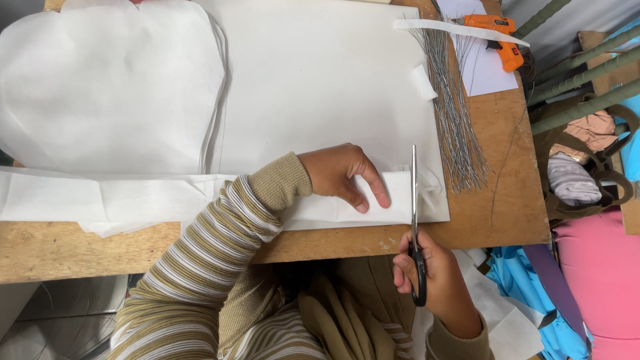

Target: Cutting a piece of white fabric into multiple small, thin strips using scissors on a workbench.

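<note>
My left hand (343, 175) lies flat on a folded strip of white paper (133, 200) near the table's front edge, fingers spread and pressing it down. My right hand (433, 277) grips black-handled scissors (415, 220) just off the table edge. The blades point away from me and stand at the right end of the strip, just right of my left fingers. Whether the blades are open or closed on the paper is hard to tell.
A large white sheet (320, 73) and rounded white cut-outs (107, 87) cover the wooden table (507, 207). A bundle of thin metal wires (453, 120) lies right of the sheet. An orange glue gun (500, 37) sits at the back right. Green rods (580, 73), bags and blue and pink material crowd the right side.
</note>
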